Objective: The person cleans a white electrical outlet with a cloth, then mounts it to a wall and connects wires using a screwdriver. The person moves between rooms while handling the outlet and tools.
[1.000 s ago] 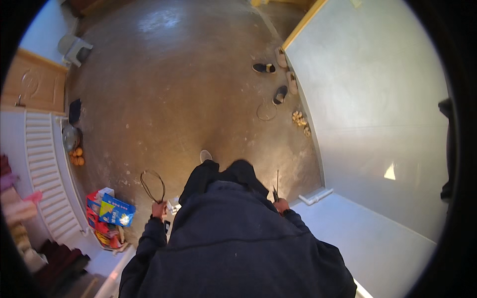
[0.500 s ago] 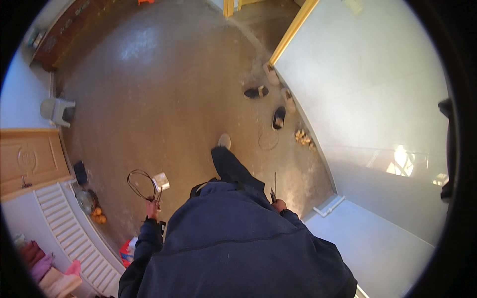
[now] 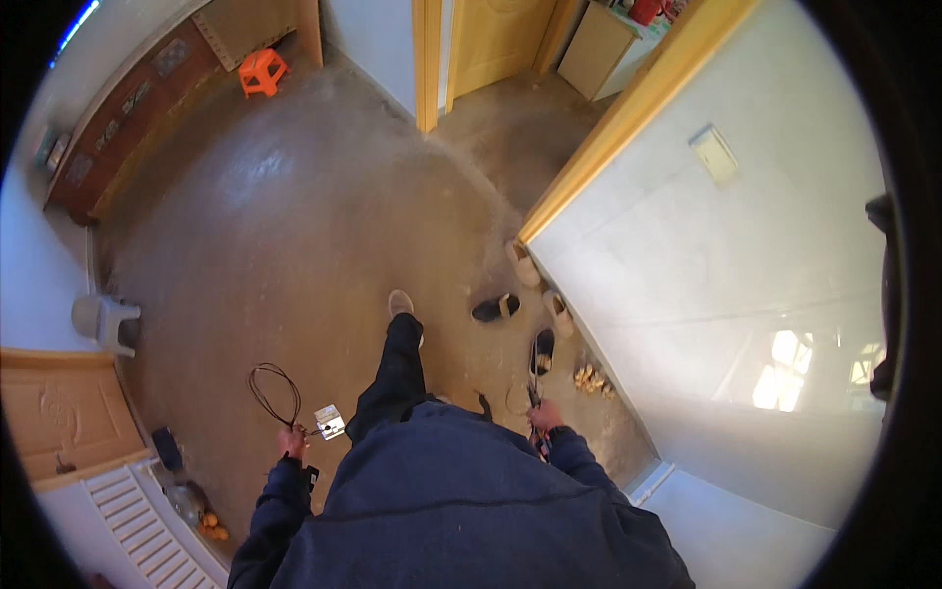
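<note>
My left hand is closed round a loop of thin black cable, which stands up above the fingers. Right beside that hand hangs a small white square box, with a short piece of dark cable reaching it. My right hand grips a dark tool with a long thin shaft pointing forward; its exact kind is too small to make out. Something dark and reddish shows under that hand, partly hidden by my sleeve.
Black shoes, pale shoes and a small yellowish heap lie along the right wall. An orange stool stands far off, a grey stool at left. A doorway with a wooden frame is ahead.
I have stepped forward, and more of the doorway and orange stool shows. Both hands still hold their things. The white box has swung away from the cable loop.
</note>
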